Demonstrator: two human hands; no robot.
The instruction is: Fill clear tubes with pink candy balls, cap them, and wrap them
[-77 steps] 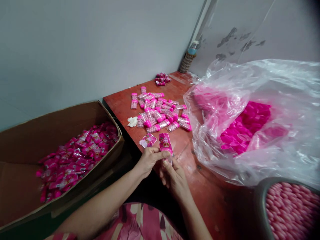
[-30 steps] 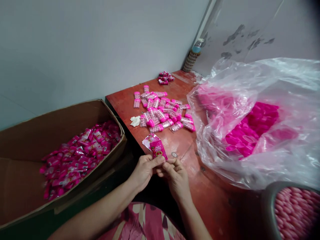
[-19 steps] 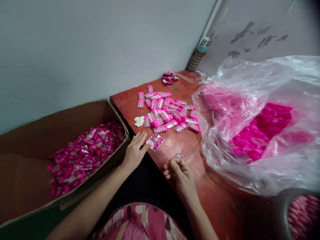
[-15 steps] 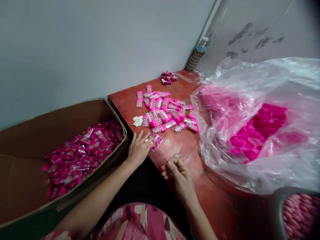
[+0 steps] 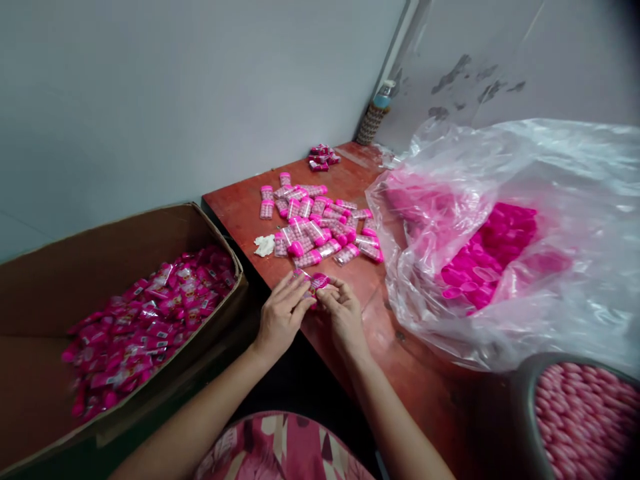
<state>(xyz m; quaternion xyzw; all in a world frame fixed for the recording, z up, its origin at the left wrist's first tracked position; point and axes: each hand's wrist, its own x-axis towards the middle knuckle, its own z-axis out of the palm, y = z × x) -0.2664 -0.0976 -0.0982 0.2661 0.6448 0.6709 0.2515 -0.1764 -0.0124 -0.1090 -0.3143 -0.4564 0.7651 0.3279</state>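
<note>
Our hands meet at a pink printed wrapper (image 5: 320, 281) by the worktop's (image 5: 367, 287) left edge, just on our side of the capped containers (image 5: 320, 232). Our right hand (image 5: 345, 317) appears to pinch its right side between thumb and fingers; our left hand (image 5: 283, 317) has its fingers over the left side, though we cannot tell whether they grip. We judge the wrapper very light, thin and limp, its glossy film a little slippery and easy to crease or tear. We would take it by opposite margins with soft fingertips, keeping it flat, since squeezing the middle would likely crumple it.
</note>
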